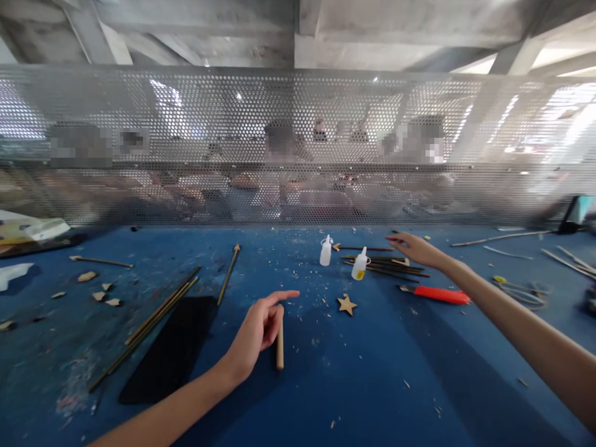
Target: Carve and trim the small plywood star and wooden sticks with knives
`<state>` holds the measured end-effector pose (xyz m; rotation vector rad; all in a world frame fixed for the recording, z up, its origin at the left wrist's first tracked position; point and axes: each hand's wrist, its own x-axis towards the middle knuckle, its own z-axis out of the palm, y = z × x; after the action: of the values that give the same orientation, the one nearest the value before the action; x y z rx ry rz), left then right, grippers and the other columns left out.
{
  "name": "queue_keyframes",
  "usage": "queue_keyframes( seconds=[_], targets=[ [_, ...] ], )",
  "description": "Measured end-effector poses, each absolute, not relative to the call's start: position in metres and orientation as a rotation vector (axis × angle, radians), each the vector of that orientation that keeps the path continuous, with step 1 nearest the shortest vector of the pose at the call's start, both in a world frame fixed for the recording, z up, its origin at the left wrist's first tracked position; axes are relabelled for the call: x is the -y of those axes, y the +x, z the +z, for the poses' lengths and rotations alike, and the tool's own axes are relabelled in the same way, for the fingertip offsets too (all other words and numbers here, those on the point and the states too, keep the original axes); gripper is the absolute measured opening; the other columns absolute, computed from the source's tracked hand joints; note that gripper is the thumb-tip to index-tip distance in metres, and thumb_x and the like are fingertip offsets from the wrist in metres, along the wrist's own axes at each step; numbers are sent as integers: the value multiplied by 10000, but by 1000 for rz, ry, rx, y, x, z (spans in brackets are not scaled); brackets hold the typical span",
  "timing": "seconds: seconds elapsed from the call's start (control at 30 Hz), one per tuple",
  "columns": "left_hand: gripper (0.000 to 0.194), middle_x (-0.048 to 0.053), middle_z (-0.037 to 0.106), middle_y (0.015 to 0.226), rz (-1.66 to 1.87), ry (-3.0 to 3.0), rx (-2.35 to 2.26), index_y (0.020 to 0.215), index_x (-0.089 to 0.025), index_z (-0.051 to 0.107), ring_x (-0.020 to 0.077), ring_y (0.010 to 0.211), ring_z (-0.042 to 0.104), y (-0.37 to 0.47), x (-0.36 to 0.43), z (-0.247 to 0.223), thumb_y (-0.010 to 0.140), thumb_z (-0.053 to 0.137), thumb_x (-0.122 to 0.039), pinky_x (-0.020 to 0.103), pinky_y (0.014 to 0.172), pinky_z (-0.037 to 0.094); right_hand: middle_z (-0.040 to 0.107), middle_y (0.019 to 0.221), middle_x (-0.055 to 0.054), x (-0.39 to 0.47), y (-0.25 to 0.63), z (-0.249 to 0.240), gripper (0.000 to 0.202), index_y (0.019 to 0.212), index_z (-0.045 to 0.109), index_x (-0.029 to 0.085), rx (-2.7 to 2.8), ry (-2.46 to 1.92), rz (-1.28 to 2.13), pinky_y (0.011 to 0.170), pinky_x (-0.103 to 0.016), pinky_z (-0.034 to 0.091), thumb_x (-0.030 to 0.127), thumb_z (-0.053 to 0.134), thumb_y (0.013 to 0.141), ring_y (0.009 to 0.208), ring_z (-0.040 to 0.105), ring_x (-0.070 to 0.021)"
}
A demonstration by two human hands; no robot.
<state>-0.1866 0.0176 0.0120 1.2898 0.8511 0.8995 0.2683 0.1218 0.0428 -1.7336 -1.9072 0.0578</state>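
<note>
My left hand (pixel 261 326) is low over the blue table, index finger stretched out and the other fingers curled round a short wooden stick (pixel 280 347), whose lower end shows beneath them. My right hand (pixel 412 248) reaches out above the far ends of several thin dark sticks (pixel 395 267), its fingertips near a small dark tip; whether it pinches anything is too small to tell. Between the hands lie a wooden star (pixel 347 304) and two white glue bottles (pixel 326 251), both upright. A red-handled knife (pixel 440 295) rests below my right forearm.
A black mat (pixel 170 351) and long thin sticks (pixel 151 320) lie at left, with wood scraps (pixel 100 296) beyond. One arrow-tipped stick (pixel 228 273) stands out near the mat. A perforated metal screen (pixel 298 186) closes the back, people behind it. Coiled strips (pixel 521 292) lie right.
</note>
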Motion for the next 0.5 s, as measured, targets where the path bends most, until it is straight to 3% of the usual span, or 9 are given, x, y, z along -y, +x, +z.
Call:
queue_keyframes(
  seconds=[0.07, 0.27, 0.37, 0.43, 0.5],
  targets=[
    [495, -63, 387, 526, 907, 1288, -836, 1290, -157, 604, 94, 412, 249, -186, -16, 12, 1024, 328, -471, 224, 421, 223, 656, 1196, -86, -122, 255, 42, 269, 1184, 640, 177, 1981, -1753, 33, 864, -409, 564, 341, 608, 974, 996, 658, -198],
    [410, -30, 499, 650, 962, 1352, -846, 1097, -169, 672, 80, 471, 376, -187, -12, 17, 1013, 452, -504, 227, 472, 339, 650, 1226, -100, -104, 211, 62, 279, 1190, 642, 173, 1885, -1738, -228, 995, -511, 479, 347, 586, 978, 1128, 618, -251],
    [397, 34, 619, 813, 1017, 1314, -798, 1081, -170, 698, 129, 663, 550, -187, -10, 25, 1006, 487, -498, 258, 652, 484, 587, 1360, -184, -55, 173, 85, 390, 1345, 572, 196, 1752, -1603, -418, 1104, -556, 360, 307, 354, 1041, 1313, 499, -305],
    [436, 88, 688, 957, 1007, 1136, -718, 1130, -160, 702, 187, 862, 631, -180, -7, 36, 1014, 458, -503, 309, 834, 520, 468, 1523, -117, -5, 134, 90, 454, 1457, 476, 262, 1735, -1475, -509, 1158, -534, 309, 312, 342, 1027, 1435, 377, -293],
    [522, 128, 689, 1179, 856, 872, -580, 1250, -153, 657, 234, 1112, 629, -166, 0, 51, 1029, 368, -527, 357, 1012, 472, 483, 1535, 46, 45, 88, 81, 527, 1464, 469, 438, 2032, -1246, -565, 1152, -534, 344, 340, 483, 947, 1452, 376, -306]
  ],
)
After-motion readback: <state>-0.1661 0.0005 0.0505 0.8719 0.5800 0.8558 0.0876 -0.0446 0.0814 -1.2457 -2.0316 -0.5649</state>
